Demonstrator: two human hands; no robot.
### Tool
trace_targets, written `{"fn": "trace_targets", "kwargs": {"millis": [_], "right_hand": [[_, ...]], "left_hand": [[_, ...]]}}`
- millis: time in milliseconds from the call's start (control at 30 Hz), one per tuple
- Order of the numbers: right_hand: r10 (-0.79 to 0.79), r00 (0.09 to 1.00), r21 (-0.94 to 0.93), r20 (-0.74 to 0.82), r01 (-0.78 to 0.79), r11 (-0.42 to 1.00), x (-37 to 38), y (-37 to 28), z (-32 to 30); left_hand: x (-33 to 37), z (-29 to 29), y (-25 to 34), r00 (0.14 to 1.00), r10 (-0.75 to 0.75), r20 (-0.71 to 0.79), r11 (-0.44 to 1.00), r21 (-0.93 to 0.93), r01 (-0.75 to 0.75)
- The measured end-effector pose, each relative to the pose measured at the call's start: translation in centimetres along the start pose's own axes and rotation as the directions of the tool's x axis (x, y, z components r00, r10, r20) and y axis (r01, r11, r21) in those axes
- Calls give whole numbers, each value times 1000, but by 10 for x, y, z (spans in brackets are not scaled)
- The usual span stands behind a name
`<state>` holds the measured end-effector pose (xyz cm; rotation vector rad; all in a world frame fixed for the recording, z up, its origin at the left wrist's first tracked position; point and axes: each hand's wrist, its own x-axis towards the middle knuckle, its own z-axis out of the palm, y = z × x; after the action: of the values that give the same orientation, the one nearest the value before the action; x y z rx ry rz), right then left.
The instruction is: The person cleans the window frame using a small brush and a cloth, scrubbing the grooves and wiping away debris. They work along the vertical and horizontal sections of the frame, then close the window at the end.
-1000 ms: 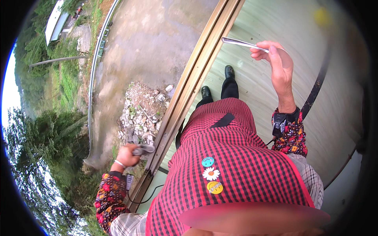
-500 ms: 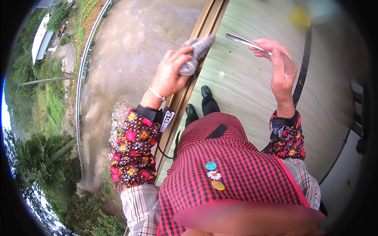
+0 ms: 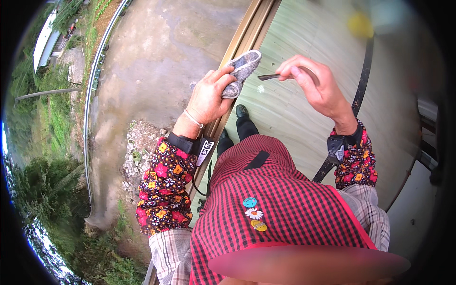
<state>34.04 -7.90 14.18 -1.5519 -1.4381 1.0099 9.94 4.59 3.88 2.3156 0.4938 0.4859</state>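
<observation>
My left hand [image 3: 207,96] is closed round a folded grey checked cloth [image 3: 245,66] with a pale edge. Part of the cloth sticks out beyond the fingers, over the brown metal rail [image 3: 247,35]. To its right, my right hand [image 3: 316,83] pinches a metal spoon [image 3: 270,77]. The spoon's handle points left toward the cloth, with a gap between them. Its bowl end lies mostly hidden by the fingers and palm.
Beyond the rail on the left lies wet, muddy ground [image 3: 156,61], with a guardrail [image 3: 89,102] and greenery further off. Beneath me is a pale green streaked floor [image 3: 285,111], crossed by a dark strip [image 3: 365,71] at the right. A checked apron [image 3: 270,199] covers my front.
The spoon has moved left and slightly down, its handle tip closer to the cloth. The left hand has turned the cloth, so its flat, pale-edged end now shows.
</observation>
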Motion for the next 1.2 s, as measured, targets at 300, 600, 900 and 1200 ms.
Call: {"fn": "trace_targets", "kwargs": {"millis": [300, 600, 900, 1200], "right_hand": [[-69, 990, -142, -123, 51, 989, 16, 15, 17], [-23, 991, -459, -129, -39, 888, 71, -1, 20], [121, 971, -185, -206, -161, 969, 60, -3, 19], [-87, 996, -468, 10, 82, 880, 61, -18, 32]], "left_hand": [[13, -4, 19, 996, -90, 5, 995, -46, 90], [15, 7, 41, 997, -54, -59, 998, -30, 53], [19, -1, 40, 992, 47, 119, 995, 82, -57], [21, -2, 34, 983, 97, 159, 979, 162, -123]]}}
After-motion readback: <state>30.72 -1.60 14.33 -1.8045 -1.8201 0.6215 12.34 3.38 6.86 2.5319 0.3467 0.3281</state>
